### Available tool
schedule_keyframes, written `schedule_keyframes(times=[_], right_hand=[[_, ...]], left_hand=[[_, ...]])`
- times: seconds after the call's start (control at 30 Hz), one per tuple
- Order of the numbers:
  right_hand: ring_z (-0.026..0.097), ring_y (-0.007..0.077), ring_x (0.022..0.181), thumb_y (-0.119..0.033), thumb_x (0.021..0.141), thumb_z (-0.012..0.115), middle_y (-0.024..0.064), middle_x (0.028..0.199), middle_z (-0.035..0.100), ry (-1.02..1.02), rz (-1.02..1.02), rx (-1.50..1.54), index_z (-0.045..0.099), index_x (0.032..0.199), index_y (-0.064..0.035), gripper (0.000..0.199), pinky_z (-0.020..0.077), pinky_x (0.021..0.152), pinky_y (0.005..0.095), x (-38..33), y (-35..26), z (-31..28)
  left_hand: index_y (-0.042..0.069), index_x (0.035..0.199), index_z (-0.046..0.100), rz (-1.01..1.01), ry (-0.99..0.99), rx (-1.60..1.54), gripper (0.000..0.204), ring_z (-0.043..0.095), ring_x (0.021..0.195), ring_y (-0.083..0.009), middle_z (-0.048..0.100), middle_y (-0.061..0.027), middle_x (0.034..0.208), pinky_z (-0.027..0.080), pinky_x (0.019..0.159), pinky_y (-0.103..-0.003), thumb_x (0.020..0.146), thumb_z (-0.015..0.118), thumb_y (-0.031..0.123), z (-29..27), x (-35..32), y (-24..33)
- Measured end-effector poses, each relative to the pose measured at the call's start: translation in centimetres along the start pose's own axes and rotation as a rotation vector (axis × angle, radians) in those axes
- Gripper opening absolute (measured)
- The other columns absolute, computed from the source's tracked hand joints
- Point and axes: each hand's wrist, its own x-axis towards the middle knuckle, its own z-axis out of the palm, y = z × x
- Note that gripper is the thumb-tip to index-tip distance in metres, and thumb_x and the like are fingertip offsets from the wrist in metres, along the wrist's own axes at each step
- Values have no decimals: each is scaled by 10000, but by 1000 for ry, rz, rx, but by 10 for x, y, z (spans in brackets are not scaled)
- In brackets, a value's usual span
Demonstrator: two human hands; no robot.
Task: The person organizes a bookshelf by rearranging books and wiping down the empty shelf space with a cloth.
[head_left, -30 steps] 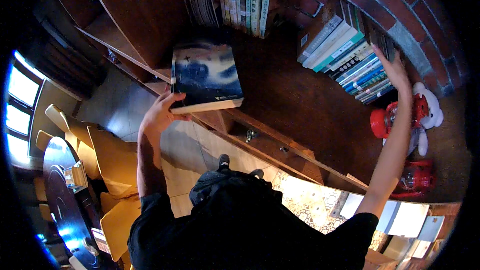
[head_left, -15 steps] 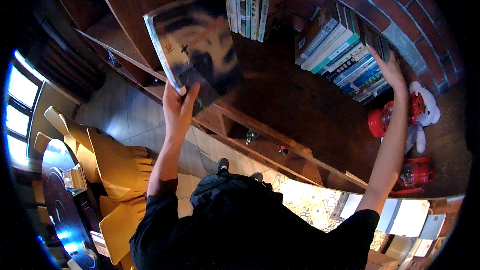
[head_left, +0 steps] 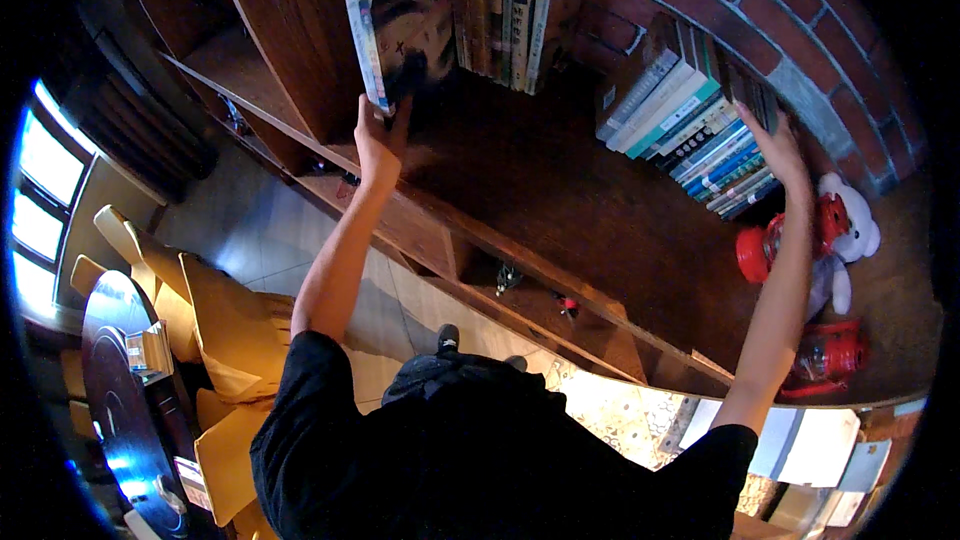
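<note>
Head view: the left hand's (head_left: 380,145) grip pinches the dark book (head_left: 412,28) just beside the upright books (head_left: 520,28) on the shelf (head_left: 520,175); holding it square should spare its corners. The right hand (head_left: 783,150) touches another row (head_left: 690,135), its grip unclear.

White light is glaring through the window (head_left: 48,162) while the shelf (head_left: 530,180) is lying dim. Fisheye distortion is bending the brick wall (head_left: 757,35); black is filling the corners.

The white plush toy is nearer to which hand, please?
Right: the right hand is just up-left of the white plush toy; the left hand, holding a dark rectangular book, is much farther left.
</note>
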Motion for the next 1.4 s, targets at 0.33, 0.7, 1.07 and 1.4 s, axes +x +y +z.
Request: schedule_keyframes(times=[0.33,0.7,1.07,1.4], right_hand=[[490,347,1216,-657,793,597,237,1343,487,-11,29,-8,450,1351,13,884,372,1024,393,-15,-21,-9],[476,346,1243,-627,811,606,243,1318,509,3,22,3,475,1322,31,843,349,1043,380,-10,-14,-6],[468,337,1260,-606,818,611,224,1347,495,-1,9,19,440,1351,33,849,347,1050,381,-15,-16,-6],[389,378,1324,-688,752,615,269,1400,423,11,50,-30,373,1396,32,995,298,1099,412,-4,-14,-1]], left_hand=[[4,1164,546,-63,-2,78,342,585,987,-204,653,-88,1082,434,892,-309,869,689,100,-44,11,-8],[-29,885,603,-327,-82,725,433,640,770,-299,659,-204,860,482,701,-372,847,698,391,-78,39,-20],[-14,1208,489,401,69,798,493,529,1051,-389,552,-240,1132,428,922,-426,835,694,235,-16,2,72],[-52,1370,271,162,-275,352,826,398,1212,-449,380,-309,1305,359,1008,-465,813,715,367,131,59,-10]])
